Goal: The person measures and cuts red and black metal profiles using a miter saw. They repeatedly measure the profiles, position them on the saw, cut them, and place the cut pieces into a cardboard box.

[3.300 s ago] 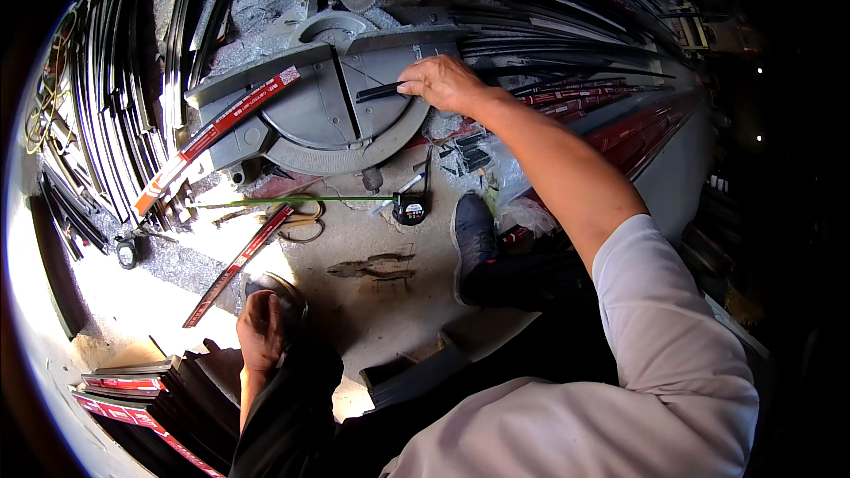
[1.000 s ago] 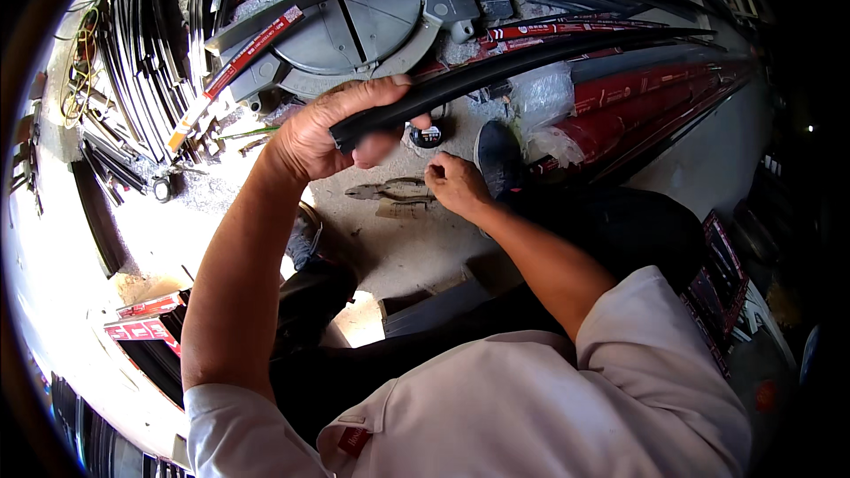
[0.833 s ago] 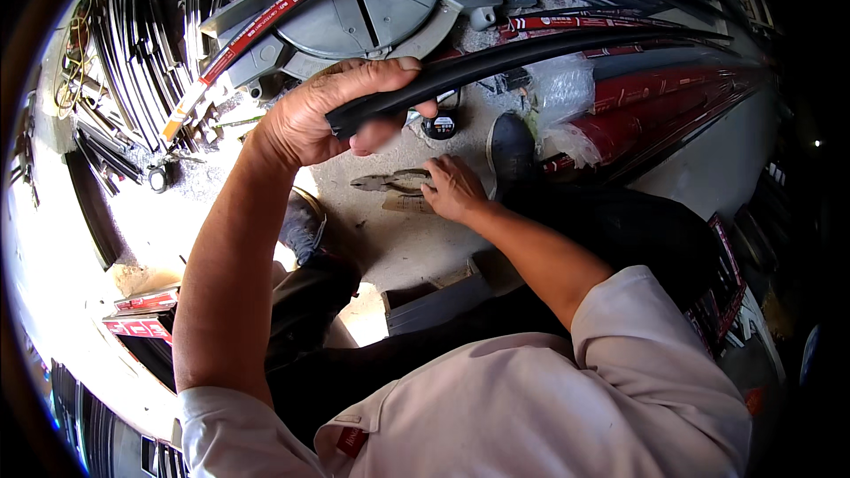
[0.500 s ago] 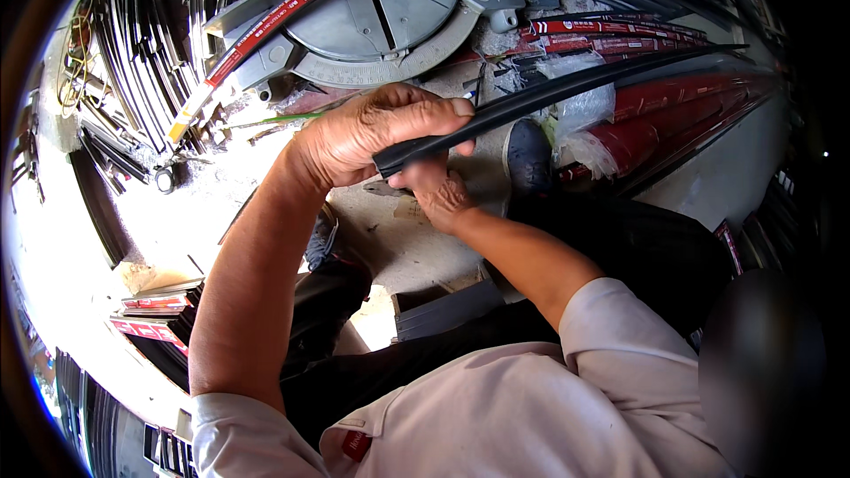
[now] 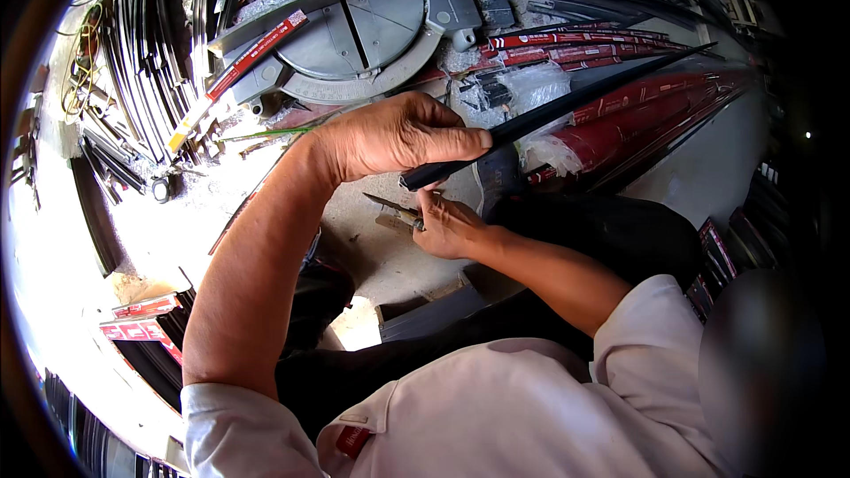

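Holds black strip in left hand, closed tight near strip's lower-left end, with thumb laid on top and fingers curled underneath, mostly hidden. Has strip slanting up to the right from that grip, above dark shoe and across red-wrapped bundles in view. Grips pliers in right hand, curled around handle end, just below strip's near end, with nose pointing left over concrete floor. Cannot tell how far apart the pliers' jaws stand; too small against tan scrap behind. Has both hands close together, left above right in view; cannot tell whether right thumb touches strip. Faces grey saw base beyond hands, with round slotted plate and red-and-white strip lying slantwise across its left side. Also shows long black profiles piled at far left, clear plastic wrap beside bundles, grey box-like piece below right hand, near legs.
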`<state>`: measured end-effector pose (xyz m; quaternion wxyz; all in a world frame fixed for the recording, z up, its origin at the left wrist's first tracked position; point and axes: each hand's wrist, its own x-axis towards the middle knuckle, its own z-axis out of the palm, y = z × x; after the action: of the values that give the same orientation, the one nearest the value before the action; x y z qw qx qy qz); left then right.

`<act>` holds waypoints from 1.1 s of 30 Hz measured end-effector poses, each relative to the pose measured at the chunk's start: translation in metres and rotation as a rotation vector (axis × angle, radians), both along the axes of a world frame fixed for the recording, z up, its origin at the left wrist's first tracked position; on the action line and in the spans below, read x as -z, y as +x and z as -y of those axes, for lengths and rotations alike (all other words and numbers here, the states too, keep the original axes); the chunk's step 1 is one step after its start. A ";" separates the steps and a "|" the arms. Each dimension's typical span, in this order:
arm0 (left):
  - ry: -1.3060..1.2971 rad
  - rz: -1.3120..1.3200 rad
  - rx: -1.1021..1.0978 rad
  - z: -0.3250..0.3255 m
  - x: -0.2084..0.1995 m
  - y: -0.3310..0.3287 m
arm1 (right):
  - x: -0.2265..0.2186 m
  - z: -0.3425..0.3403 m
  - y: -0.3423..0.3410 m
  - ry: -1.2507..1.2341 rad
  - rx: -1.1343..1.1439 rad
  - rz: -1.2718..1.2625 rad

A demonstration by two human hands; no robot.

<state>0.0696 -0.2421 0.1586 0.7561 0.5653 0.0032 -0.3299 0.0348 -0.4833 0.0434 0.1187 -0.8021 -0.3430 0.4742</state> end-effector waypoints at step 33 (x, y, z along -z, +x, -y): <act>0.540 0.377 0.148 0.060 -0.059 0.002 | -0.168 0.083 -0.057 0.632 0.628 -0.193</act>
<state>0.0719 -0.3024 0.2174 0.5403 0.7949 -0.0904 -0.2609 -0.0218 -0.5666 0.2116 0.5272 -0.7438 -0.1987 0.3597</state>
